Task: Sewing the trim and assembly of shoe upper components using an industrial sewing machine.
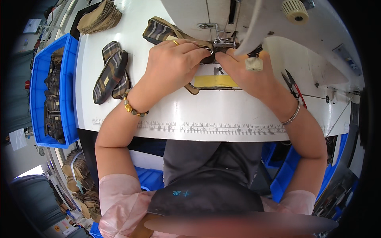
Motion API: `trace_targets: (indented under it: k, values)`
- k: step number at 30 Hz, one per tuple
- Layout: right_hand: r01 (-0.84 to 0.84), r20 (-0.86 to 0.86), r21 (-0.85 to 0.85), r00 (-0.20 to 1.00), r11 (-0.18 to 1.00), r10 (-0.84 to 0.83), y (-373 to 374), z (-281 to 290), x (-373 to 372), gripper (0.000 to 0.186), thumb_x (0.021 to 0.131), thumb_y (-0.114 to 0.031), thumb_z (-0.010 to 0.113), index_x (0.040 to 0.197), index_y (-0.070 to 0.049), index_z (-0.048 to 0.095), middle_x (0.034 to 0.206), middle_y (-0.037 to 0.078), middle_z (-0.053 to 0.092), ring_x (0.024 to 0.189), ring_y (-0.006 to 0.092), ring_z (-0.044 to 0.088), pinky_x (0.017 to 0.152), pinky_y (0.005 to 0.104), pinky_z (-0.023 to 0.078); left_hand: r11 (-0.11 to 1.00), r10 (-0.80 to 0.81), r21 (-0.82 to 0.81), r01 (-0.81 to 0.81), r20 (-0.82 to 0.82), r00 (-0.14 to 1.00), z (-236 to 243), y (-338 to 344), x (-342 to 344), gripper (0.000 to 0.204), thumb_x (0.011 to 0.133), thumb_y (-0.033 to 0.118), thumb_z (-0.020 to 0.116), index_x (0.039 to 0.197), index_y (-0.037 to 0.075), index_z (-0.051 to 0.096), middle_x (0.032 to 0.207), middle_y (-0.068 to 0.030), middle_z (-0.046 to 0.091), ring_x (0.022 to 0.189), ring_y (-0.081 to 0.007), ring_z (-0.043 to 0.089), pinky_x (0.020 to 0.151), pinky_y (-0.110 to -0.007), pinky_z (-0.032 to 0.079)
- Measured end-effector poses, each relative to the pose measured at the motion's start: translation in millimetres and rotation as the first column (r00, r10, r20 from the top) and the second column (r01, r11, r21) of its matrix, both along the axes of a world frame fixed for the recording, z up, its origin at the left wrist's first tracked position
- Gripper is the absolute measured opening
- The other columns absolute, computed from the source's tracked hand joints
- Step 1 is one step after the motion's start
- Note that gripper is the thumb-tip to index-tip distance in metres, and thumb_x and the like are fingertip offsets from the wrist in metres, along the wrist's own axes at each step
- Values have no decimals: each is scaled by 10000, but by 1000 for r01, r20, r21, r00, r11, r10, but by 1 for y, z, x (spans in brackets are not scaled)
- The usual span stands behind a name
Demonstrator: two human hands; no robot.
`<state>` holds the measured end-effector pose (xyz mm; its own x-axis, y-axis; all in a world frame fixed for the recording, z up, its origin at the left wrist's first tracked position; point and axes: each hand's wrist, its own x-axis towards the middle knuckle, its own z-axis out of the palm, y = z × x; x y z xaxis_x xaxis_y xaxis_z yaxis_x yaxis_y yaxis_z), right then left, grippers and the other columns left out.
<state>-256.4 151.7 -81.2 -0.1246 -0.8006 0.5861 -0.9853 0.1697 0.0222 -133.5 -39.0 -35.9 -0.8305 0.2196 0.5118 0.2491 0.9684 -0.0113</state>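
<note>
A slipper with a plaid upper (155,31) and tan edging lies at the sewing machine's presser foot (223,43). My left hand (171,65) is closed, pinching the slipper's dark edge just left of the needle. From the other side, my right hand (249,75) holds the work down with its thumb close to the foot; its other fingers are partly hidden behind the machine head (270,23). A tan end of the piece (191,89) shows below my left hand, beside a yellow strip (216,81) on the machine bed.
Two plaid slippers (111,75) lie to the left, with a stack of tan soles (99,18) behind them. A blue bin (72,95) of plaid pieces stands off the table's left edge. Red-handled scissors (294,88) rest right of my right hand. A ruler scale (206,128) runs along the front edge.
</note>
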Motion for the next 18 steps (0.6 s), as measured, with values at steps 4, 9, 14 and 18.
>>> trace_targets:
  k: [4, 9, 14, 18]
  values:
    - [-32, -5, -22, 999, 999, 32, -1, -1, 0, 258, 761, -100, 725, 1015, -146, 721, 664, 43, 615, 544, 238, 599, 464, 350, 466, 999, -16, 37, 16, -7, 1000, 0, -2, -1, 211, 697, 64, 716, 891, 132, 764, 844, 0, 733, 805, -176, 717, 630, -296, 538]
    - [-64, -61, -42, 996, 997, 61, -2, 6, 0, 306, 722, -48, 713, 1025, -94, 701, 738, 21, 622, 563, 203, 604, 484, 317, 494, 992, -7, 127, 0, 59, 998, 0, -5, -3, 234, 692, 43, 695, 897, 130, 767, 835, -11, 734, 716, -210, 693, 596, -319, 527]
    - [-86, -69, -13, 994, 996, 85, -4, 12, 2, 297, 716, -38, 705, 1011, -69, 683, 792, 2, 639, 597, 192, 622, 503, 296, 505, 980, 27, 191, -47, 107, 994, -1, -5, -3, 295, 674, 39, 736, 949, 139, 770, 841, -29, 723, 783, -225, 686, 672, -333, 563]
    - [-96, -32, -64, 995, 993, 94, -5, 8, -1, 240, 730, -44, 696, 966, -66, 664, 785, -10, 624, 600, 187, 620, 498, 283, 496, 974, 49, 212, -79, 146, 988, 0, -6, -3, 298, 680, 44, 737, 960, 141, 767, 890, -31, 735, 792, -230, 689, 685, -331, 566]
